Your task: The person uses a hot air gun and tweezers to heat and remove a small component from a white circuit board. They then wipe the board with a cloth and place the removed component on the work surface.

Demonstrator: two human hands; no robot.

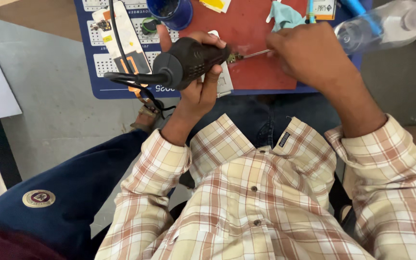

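Black rotary tool (188, 60) over red mat (256, 48) — left hand (196, 91) fingers (211, 79) wrapped tight around its body. Thin metal bit (256, 53) at its nose — pinched by right hand (309, 53) fingertips. Cord (121, 77) trails behind the left fingers.

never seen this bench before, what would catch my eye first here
First, the bulky black handheld power tool with its cord, gripped in the left hand at the middle of the view, over the edge of a red work mat. Its tip meets a thin metal tool held by the right hand. Next, the checked shirt filling the foreground, and a blue cup at the top.
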